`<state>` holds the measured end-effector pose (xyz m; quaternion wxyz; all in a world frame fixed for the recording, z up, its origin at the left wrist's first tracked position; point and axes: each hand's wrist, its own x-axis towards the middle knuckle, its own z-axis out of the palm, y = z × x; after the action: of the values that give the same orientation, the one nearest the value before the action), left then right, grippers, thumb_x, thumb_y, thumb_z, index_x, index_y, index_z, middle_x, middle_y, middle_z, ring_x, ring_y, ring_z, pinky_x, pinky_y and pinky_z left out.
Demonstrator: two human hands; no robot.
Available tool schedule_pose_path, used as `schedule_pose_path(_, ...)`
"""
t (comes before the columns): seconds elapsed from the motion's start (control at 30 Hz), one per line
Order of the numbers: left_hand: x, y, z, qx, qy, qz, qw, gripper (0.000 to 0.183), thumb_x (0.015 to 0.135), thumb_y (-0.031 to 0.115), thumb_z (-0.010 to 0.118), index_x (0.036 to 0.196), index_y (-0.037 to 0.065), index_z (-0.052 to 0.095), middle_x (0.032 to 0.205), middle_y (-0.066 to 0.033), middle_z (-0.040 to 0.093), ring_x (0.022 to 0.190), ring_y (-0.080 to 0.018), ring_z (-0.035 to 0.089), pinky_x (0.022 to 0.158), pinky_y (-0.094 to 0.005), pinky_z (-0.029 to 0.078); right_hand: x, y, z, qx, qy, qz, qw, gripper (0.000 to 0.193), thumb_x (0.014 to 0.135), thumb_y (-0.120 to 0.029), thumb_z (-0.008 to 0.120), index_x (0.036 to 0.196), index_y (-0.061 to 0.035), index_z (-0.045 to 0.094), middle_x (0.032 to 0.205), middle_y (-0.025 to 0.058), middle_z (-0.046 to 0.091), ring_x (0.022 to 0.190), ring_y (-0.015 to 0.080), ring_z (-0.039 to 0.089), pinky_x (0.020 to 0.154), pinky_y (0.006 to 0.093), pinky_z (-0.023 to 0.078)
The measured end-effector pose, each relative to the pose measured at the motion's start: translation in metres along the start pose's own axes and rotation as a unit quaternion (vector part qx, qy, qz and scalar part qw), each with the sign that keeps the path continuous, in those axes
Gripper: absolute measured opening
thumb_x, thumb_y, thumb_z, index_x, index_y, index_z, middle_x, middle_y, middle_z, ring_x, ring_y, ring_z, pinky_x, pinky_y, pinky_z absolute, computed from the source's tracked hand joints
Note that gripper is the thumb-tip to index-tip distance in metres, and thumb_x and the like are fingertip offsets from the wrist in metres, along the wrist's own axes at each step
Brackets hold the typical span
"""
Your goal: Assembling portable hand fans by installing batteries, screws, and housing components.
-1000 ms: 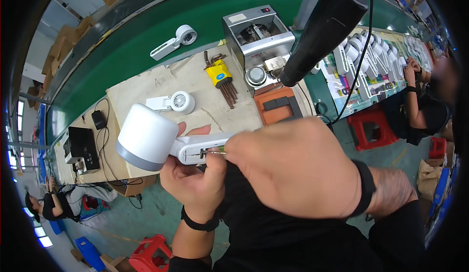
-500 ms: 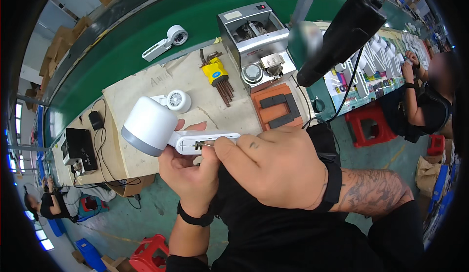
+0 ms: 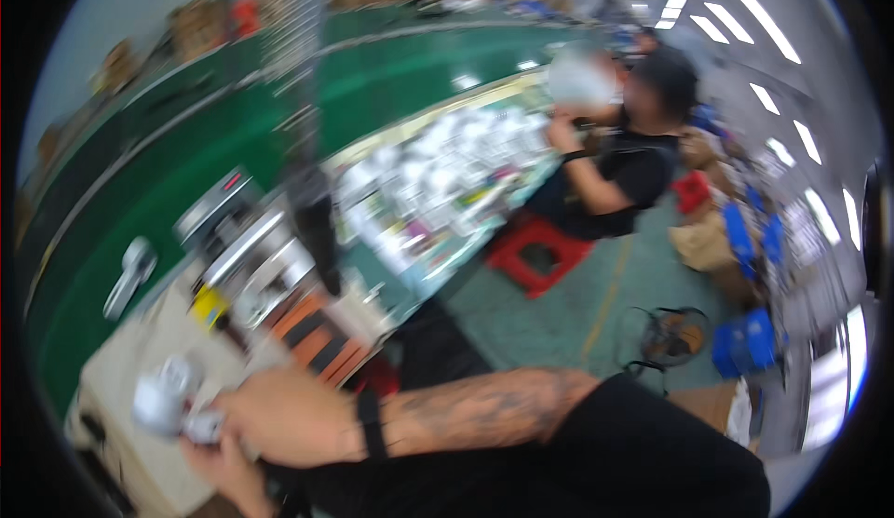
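Note:
A white handheld fan with a thick round head is at the lower left, blurred by motion. My left hand is closed round its handle from below. Over the handle lies my right hand, its fingers closed and pressed together at the handle's end. What those fingers pinch, if anything, is smeared and hidden. Just behind the held fan, a second white fan rests on the pale worktop.
Beyond my hands are an orange block with dark bars, a yellow-holstered tool set and a metal machine. Another fan lies on the green belt. At right, a co-worker sits on a red stool.
My view has swung to the right, so hands, fan and bench now appear farther left and lower. Both hands stay at the fan.

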<state>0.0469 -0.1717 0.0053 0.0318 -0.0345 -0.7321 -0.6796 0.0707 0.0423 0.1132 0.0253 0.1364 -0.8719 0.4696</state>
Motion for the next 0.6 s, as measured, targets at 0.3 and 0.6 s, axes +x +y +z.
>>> schedule_pose_path(0.3, -0.028, 0.061, 0.031, -0.017, -0.063, -0.047, 0.997, 0.048, 0.096, 0.015, 0.058, 0.134, -0.013, 0.048, 0.126, -0.0292, 0.064, 0.106, -0.0348, 0.068, 0.091, -0.0452, 0.058, -0.052, 0.012, -0.022, 0.035, 0.08, -0.038, 0.995, 0.053, 0.086, -0.053, 0.077, 0.109, -0.0061, 0.072, 0.08, 0.0109, 0.069, 0.071, 0.028, 0.067, 0.061, 0.038, 0.052)
schedule_pose_path(0.6, -0.065, 0.085, 0.073, -0.089, -0.124, -0.077, 0.985, 0.051, 0.096, 0.017, 0.06, 0.137, -0.011, 0.046, 0.125, -0.028, 0.063, 0.106, -0.0356, 0.068, 0.091, -0.0438, 0.058, -0.103, 0.029, -0.039, 0.106, 0.019, 0.017, 0.994, 0.057, 0.086, -0.047, 0.079, 0.125, -0.0077, 0.066, 0.077, 0.0113, 0.07, 0.067, 0.0284, 0.068, 0.058, 0.0384, 0.051)
